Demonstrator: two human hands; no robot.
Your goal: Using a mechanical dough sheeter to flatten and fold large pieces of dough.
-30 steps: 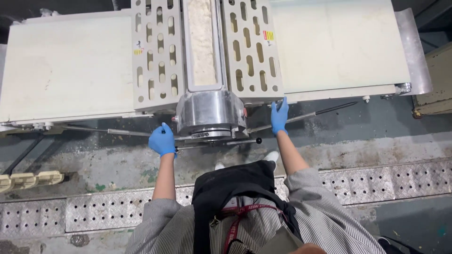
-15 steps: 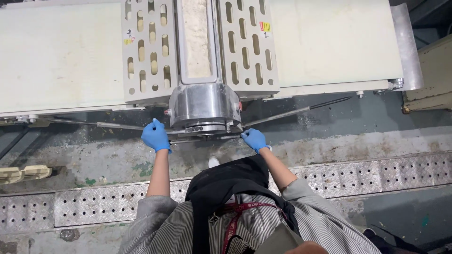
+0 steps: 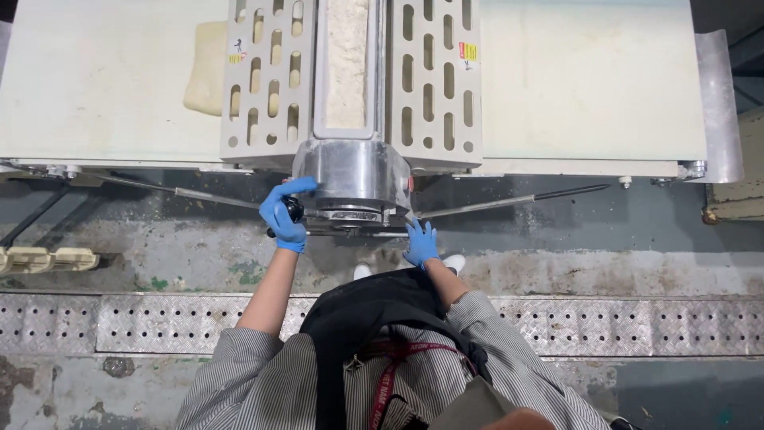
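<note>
the person stands square in front of a dough sheeter, looking straight down on it. the left hand (image 3: 284, 215), in a blue glove, is closed around a black knob (image 3: 294, 209) that sits at the left front corner of the machine's round steel housing (image 3: 350, 177); the fingers curl over the top of the knob and the thumb side reaches up against the steel wall. the knob lies directly under that hand, so the left hand is the one already on it, while the right hand is well apart from it on the other side.

the right hand (image 3: 421, 243), also gloved in blue, hangs just below the front right edge of the housing with its fingers spread and straight; it holds nothing, and whether the fingertips touch the metal cannot be told from this view.

two thin rods run outward from the housing: a left lever rod (image 3: 171, 191) slanting away to the left, and a right lever rod (image 3: 509, 201) with a dark grip at its far end, slanting to the right. the right rod's inner end lies just beside the right hand.

above the housing, a floured channel (image 3: 347, 64) runs away from the person between two slotted guards (image 3: 263, 80). a pale slab of dough (image 3: 204, 68) lies on the left belt (image 3: 95, 80), partly tucked under the left guard.
</note>
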